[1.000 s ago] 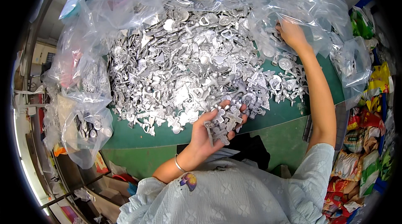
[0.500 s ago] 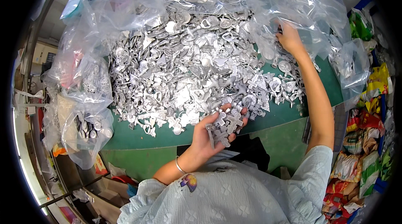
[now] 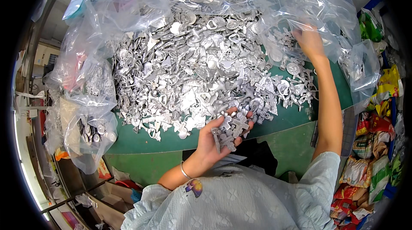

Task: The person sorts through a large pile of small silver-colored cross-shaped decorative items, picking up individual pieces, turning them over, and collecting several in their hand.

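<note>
Left of the metal pile (image 3: 189, 69) we see a clear bag (image 3: 92, 146) of small pieces. The pile itself spreads over the green desk (image 3: 137, 142). On the pile's near side, our left hand (image 3: 209, 144) is cupped, fingers half curled around several crosses (image 3: 234, 127) resting in the palm. Right of the pile, our right hand (image 3: 310, 41) has bent fingers just beside loose charms (image 3: 286, 37) under clear plastic (image 3: 317, 0); we cannot tell whether it grips anything.
</note>
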Action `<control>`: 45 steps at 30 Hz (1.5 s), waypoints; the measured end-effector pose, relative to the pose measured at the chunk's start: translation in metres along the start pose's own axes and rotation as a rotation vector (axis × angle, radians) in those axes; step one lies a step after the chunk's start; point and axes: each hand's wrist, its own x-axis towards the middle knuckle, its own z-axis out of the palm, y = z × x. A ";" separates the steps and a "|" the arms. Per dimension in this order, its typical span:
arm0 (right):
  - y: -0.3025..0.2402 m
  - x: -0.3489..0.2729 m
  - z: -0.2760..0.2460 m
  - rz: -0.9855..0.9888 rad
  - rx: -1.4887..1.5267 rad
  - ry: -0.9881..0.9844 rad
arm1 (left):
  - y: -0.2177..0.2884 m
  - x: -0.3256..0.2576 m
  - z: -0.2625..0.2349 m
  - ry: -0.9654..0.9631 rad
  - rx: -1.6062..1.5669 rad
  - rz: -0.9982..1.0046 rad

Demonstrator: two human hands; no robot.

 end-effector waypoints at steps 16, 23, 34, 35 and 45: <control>-0.010 -0.042 -0.029 0.145 0.516 -0.039 | 0.000 0.002 0.003 -0.005 0.025 0.010; -0.017 -0.058 -0.038 0.052 0.897 -0.124 | -0.001 0.002 0.003 -0.013 -0.014 -0.006; -0.021 -0.067 -0.040 -0.029 0.984 -0.093 | -0.001 0.002 0.004 -0.017 -0.001 -0.006; -0.021 -0.066 -0.040 -0.030 0.989 -0.086 | -0.001 0.002 0.003 -0.021 -0.001 -0.006; -0.028 -0.074 -0.042 -0.089 0.919 -0.092 | 0.000 0.002 0.003 -0.015 0.002 -0.001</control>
